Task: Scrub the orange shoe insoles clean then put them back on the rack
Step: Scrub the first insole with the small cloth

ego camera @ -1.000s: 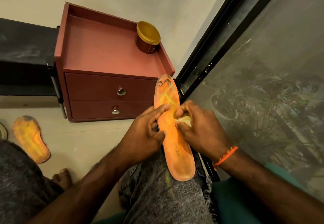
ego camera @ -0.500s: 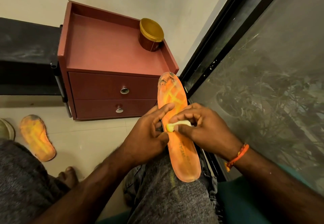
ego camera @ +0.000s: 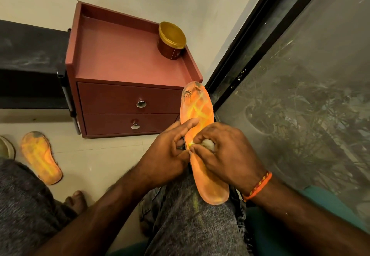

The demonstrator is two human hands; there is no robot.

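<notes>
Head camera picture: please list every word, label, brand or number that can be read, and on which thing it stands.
No text here can be read with certainty.
Jar on the red cabinet: a pale label patch low on its side, too small and blurred to read.
Insole on the lap: no print shows; the left hand and right hand cover its middle.
Insole on the floor: none.

Both arms reach forward over the lap, and the two hands meet close together. The left hand point(ego camera: 167, 155) has its fingers curled, with one finger stretched out long. The right hand point(ego camera: 226, 155) is curled tight, knuckles up, fingertips tucked under.
</notes>
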